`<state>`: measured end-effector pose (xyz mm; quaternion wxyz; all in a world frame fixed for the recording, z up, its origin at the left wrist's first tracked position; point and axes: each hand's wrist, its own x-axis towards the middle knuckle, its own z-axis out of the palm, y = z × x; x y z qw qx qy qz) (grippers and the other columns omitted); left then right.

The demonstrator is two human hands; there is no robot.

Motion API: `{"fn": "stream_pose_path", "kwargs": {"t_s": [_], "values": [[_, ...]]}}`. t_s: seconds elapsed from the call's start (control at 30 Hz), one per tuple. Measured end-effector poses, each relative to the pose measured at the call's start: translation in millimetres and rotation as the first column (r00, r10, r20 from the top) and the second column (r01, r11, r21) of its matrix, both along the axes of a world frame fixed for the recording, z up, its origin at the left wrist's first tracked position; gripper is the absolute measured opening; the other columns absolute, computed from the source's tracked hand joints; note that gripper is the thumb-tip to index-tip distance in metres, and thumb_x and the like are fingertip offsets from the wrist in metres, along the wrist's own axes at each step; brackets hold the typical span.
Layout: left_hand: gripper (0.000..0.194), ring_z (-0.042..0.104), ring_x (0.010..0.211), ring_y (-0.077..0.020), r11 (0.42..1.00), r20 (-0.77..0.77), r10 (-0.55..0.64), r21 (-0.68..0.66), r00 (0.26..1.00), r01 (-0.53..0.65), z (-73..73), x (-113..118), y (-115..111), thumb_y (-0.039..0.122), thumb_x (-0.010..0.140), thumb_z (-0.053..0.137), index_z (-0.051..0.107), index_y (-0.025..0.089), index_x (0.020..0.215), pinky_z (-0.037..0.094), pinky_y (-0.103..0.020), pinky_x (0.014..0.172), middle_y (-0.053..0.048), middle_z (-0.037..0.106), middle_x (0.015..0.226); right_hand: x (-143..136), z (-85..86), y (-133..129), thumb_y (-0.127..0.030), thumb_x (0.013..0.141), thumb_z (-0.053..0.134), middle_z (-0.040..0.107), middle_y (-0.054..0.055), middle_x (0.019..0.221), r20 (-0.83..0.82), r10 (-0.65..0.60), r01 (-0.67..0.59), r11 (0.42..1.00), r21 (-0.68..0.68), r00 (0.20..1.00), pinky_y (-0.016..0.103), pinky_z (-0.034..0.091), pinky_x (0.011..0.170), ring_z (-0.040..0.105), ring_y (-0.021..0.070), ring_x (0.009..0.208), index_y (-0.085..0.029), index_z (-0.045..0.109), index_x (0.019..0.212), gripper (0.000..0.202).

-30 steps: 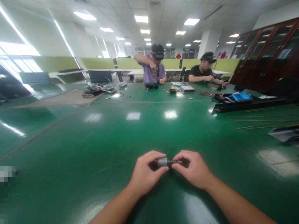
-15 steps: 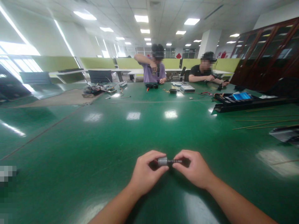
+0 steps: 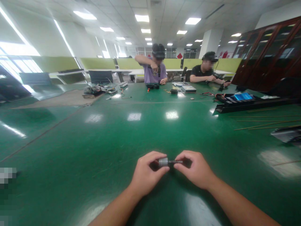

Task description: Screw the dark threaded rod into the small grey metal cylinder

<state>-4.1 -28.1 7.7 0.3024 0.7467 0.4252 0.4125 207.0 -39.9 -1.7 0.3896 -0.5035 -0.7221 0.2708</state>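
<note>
One grey cylinder [image 3: 163,162] is held over the bench [image 3: 113,135], clamped in the left hand's [image 3: 147,174] fingers. One dark rod [image 3: 171,162] juts rightward from it, pinched by the right hand's [image 3: 199,171] fingers. Both hands have barely moved this past second; the hold seems steady. Beyond the cylinder I count two people, one in purple [image 3: 148,75], one in black [image 3: 197,71].

This is an open-plan office with a workshop streak. Panel lights [image 3: 142,18] sit in a tiled ceiling [image 3: 169,15], lime-green partitions [image 3: 98,64] edge the workstations, a dark office chair [image 3: 100,77] stands behind, and glass-fronted wooden cabinets [image 3: 270,59] line the right. Jumbled parts [image 3: 94,90] and thin rods [image 3: 268,121] lie on the glossy green desk [image 3: 105,131].
</note>
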Motion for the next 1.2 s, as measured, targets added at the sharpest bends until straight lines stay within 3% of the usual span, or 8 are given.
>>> {"fn": "stream_pose_path", "kwargs": {"t_s": [1.2], "values": [[0.023, 0.065, 0.083, -0.0181, 0.999, 0.006, 0.012, -0.039, 1.0, -0.012, -2.3, 0.1, 1.9, 0.021, 0.071, 0.079, 0.074, 0.021, 0.094, 0.049, -0.028, 0.075, -0.002, 0.072, 0.093, 1.2, -0.5, -0.5, -0.022, 0.077, 0.072, 0.07, 0.001, 0.072, -0.011, -0.02, 0.02, 1.0, 0.011, 1.0, 0.026, 0.045, 0.062, 0.063, 0.0163, 0.066, -0.021, 0.073, 0.078, 0.002]]}}
